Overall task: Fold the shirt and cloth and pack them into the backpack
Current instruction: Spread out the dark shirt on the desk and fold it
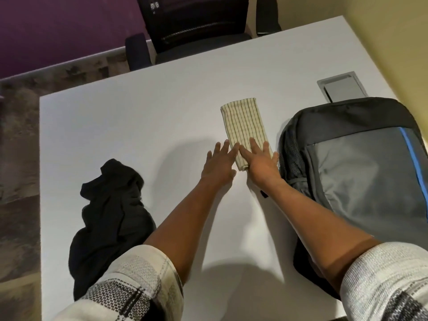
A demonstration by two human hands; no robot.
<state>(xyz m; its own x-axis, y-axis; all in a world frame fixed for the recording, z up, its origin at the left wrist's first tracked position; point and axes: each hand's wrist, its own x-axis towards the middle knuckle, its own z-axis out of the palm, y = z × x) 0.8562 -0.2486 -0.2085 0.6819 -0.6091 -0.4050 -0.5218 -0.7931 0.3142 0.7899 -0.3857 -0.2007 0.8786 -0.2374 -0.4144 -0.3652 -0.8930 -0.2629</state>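
Two bare hands press flat on one folded striped cloth (243, 126), cream with thin dark lines, lying as a long narrow rectangle near the middle of a white table (139, 126). The left hand (218, 164) rests with fingers straight and spread, its fingertips on the cloth's near left edge. The right hand (260, 161) lies palm-down over the cloth's near end, fingers straight, gripping nothing.

One black shirt (111, 218) sits crumpled and unfolded on the near left of the table, partly behind the left forearm. One backpack (361, 181), black and grey with a blue stripe and a mesh side pocket, lies flat on the right, just beside the cloth and the right hand; whether any of its zips are undone cannot be told.

Both arms wear short white sleeves (139, 283) printed with grey and black blocks. One grey cable hatch (340, 88) is set into the tabletop beyond the backpack. One black mesh-backed office chair (192, 26) stands at the far edge, before a purple wall. A small white mark on the chair back is too blurred to read; no other writing or brand shows.
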